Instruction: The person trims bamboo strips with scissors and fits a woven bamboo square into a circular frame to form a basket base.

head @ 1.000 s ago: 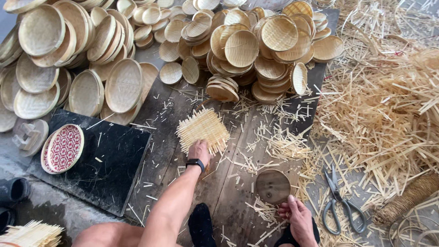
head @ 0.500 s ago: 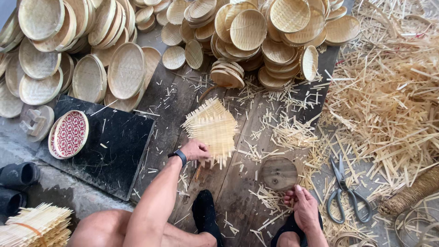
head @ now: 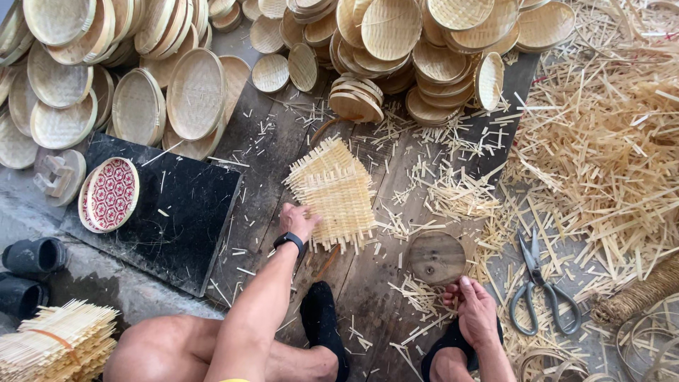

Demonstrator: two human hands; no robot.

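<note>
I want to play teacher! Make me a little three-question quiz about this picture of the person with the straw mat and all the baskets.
1. True or false: the left hand grips the edge of the square woven mat.
2. Which is closest to the right hand? A) round wooden disc B) red patterned plate C) black boots
3. Fill in: the scissors lie on the floor, on the ____ hand's side.

Key:
1. True
2. A
3. right
</note>
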